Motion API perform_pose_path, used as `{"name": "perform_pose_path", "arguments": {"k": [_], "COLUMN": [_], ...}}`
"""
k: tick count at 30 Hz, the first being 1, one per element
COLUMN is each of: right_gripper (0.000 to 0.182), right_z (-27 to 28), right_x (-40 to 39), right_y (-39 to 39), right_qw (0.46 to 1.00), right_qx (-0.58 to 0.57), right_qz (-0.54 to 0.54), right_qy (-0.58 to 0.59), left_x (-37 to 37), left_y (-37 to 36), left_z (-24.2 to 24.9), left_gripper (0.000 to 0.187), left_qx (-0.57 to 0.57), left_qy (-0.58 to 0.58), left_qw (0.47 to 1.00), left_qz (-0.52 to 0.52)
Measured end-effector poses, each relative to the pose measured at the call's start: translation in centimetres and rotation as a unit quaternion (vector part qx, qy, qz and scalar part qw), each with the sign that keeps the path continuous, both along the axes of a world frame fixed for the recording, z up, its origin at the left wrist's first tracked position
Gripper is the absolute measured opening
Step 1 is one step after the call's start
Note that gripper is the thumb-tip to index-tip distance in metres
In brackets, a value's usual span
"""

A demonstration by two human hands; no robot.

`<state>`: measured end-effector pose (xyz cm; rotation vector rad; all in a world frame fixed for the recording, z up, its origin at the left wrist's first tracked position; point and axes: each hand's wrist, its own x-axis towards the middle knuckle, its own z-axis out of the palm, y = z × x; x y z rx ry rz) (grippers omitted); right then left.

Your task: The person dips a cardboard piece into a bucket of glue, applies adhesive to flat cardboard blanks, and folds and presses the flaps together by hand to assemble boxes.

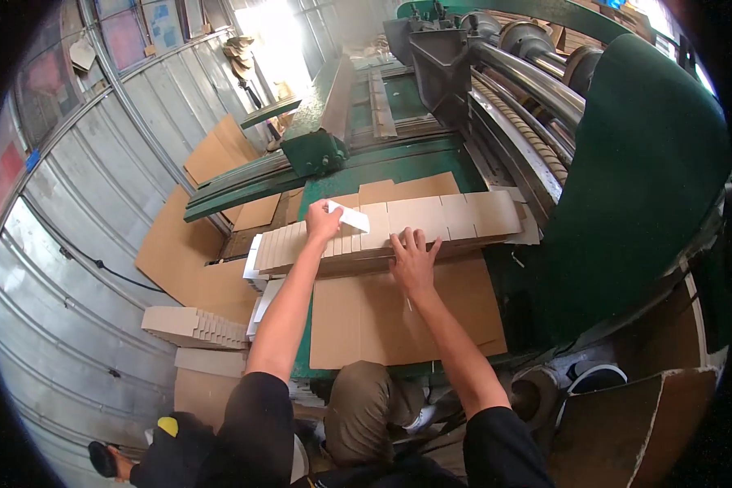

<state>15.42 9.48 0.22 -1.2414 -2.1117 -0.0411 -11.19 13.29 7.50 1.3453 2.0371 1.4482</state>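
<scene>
My left hand (321, 221) is closed on a small white card (352, 218), pinched at its left end above a row of cardboard pieces. My right hand (415, 259) has its fingers spread, fingertips resting on the near edge of slotted cardboard strips (455, 213). Those strips lie lengthwise across the green machine bed, several layers thick. Toward the left the cardboard pieces are fanned into an overlapping stack (281, 248). A flat brown cardboard sheet (342, 317) lies under my forearms, nearer my body.
Metal rollers (537, 77) and a green machine cover (634, 187) stand at the right. A green rail (252, 183) crosses behind the strips. Another stack of cardboard pieces (191, 325) sits at the left. Part of another person (171, 451) shows at lower left, near the corrugated metal wall (65, 268).
</scene>
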Motion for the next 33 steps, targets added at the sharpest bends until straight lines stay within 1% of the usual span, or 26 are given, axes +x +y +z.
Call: {"name": "perform_pose_path", "arguments": {"k": [1, 2, 3, 4, 8, 9, 10, 11, 12, 14, 16, 18, 19, 20, 22, 24, 26, 30, 32, 33], "right_gripper": [0.056, 0.056, 0.057, 0.059, 0.060, 0.060, 0.058, 0.055, 0.055, 0.054, 0.053, 0.052, 0.055, 0.059, 0.055, 0.052, 0.053, 0.051, 0.050, 0.051], "right_z": [-0.2, -0.3, -0.8, -0.8, -0.6, -0.6, -0.7, -0.8, -0.7, 0.0, 0.0, -0.3, -0.5, -0.5, -0.6, -0.4, -0.3, -0.5, -0.1, 0.0], "right_x": [0.0, 0.1, 0.0, 0.0, -0.1, -0.1, -0.1, -0.1, -0.1, 0.1, 0.0, 0.2, 0.2, 0.1, 0.0, -0.1, -0.2, -0.1, -0.3, -0.4], "right_y": [0.0, 0.1, 0.3, 0.2, 0.1, 0.2, 0.3, 0.3, 0.2, -0.2, -0.1, -0.2, -0.1, 0.0, 0.0, 0.0, 0.0, -0.1, -0.2, -0.2], "right_qw": [1.000, 1.000, 1.000, 1.000, 1.000, 1.000, 1.000, 1.000, 1.000, 1.000, 1.000, 1.000, 1.000, 1.000, 1.000, 1.000, 1.000, 0.999, 1.000, 0.999], "right_qx": [-0.006, -0.008, 0.002, 0.012, -0.005, -0.006, -0.003, 0.000, -0.001, -0.014, -0.013, -0.016, -0.007, 0.002, 0.004, 0.006, 0.007, 0.023, 0.016, 0.018], "right_qz": [-0.001, -0.005, -0.006, -0.006, -0.006, -0.004, 0.000, 0.003, 0.004, 0.005, 0.005, 0.003, -0.003, -0.008, -0.005, 0.002, -0.005, 0.002, -0.004, -0.006], "right_qy": [0.000, -0.001, -0.014, -0.027, -0.016, -0.016, -0.010, -0.005, -0.005, -0.009, -0.009, -0.012, -0.020, -0.026, -0.022, -0.017, -0.017, -0.023, -0.019, -0.027], "left_x": [0.3, 0.1, -0.7, -1.8, -6.2, -6.6, -6.0, -4.9, -3.2, -0.4, 0.5, 0.8, 0.0, -0.7, -2.8, -5.8, -9.1, -15.2, -17.1, -18.0], "left_y": [0.1, -0.1, -0.8, -1.3, -2.0, -1.8, -2.0, -2.2, -2.3, -2.0, -1.3, -0.9, -1.0, -1.1, -1.7, -2.6, -3.7, -5.9, -7.4, -7.9], "left_z": [-0.5, -0.7, -0.8, -0.9, -0.9, -0.6, 0.3, 0.9, 1.5, 1.9, 1.2, -0.1, -0.5, -0.9, -1.5, -1.8, -2.4, -4.3, -4.3, -4.5], "left_gripper": [0.017, 0.017, 0.018, 0.018, 0.017, 0.017, 0.018, 0.015, 0.015, 0.015, 0.014, 0.016, 0.019, 0.019, 0.022, 0.022, 0.024, 0.026, 0.028, 0.029], "left_qx": [-0.016, -0.017, -0.016, -0.014, -0.040, -0.014, 0.011, 0.007, 0.006, 0.033, 0.024, 0.002, -0.017, -0.019, 0.005, 0.012, -0.005, -0.025, -0.084, -0.082], "left_qy": [0.040, 0.039, 0.143, 0.246, 0.207, 0.172, 0.136, 0.035, 0.034, -0.029, -0.014, 0.000, 0.050, 0.049, 0.142, 0.119, 0.146, 0.147, 0.173, 0.171], "left_qw": [0.999, 0.999, 0.988, 0.965, 0.970, 0.981, 0.988, 0.999, 0.999, 0.999, 0.999, 1.000, 0.999, 0.999, 0.989, 0.992, 0.987, 0.984, 0.969, 0.968], "left_qz": [0.023, 0.019, 0.056, 0.093, 0.118, 0.094, 0.069, 0.033, 0.034, -0.015, -0.027, -0.018, -0.004, -0.004, 0.034, 0.035, 0.066, 0.102, 0.156, 0.166]}}
